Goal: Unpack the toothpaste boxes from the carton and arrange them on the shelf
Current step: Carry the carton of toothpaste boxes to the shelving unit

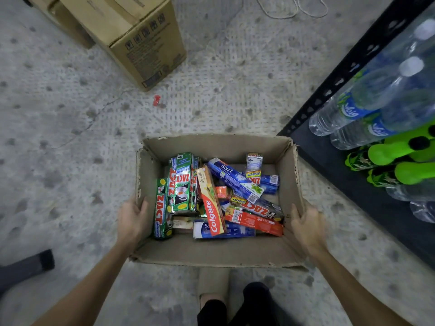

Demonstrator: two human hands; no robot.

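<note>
Two bare forearms reach forward from the near edge, over a speckled concrete floor point(70, 161), with dark footwear point(256, 300) showing between them at the bottom. Just beyond, the left hand point(132, 221) grips the left wall of an open cardboard carton point(211, 254), thumb inside the rim and fingers curled over the outside. On the opposite side the right hand point(307, 228) holds the right wall the same way, its thumb hooked over the edge; the other fingers are hidden behind the cardboard.

Inside the carton lies a loose jumble of toothpaste boxes point(211, 196), piled across one another at odd angles. Green Zact boxes point(180, 184) stand and lean along the left side, a red and gold Colgate box point(211, 208) lies diagonally across the middle, a blue Safi box point(235, 181) slants toward the far right, and a red box point(254, 221) rests near the right wall.

To the right of the carton, a black metal shelf point(334, 90) holds clear water bottles point(348, 109) with blue labels and bright green bottles point(400, 158) lying on their sides. Farther off on the floor sits a small red object point(156, 100), and beyond it at far left a large closed cardboard box point(141, 36). Pale cord point(294, 8) loops on the floor at the far edge.
</note>
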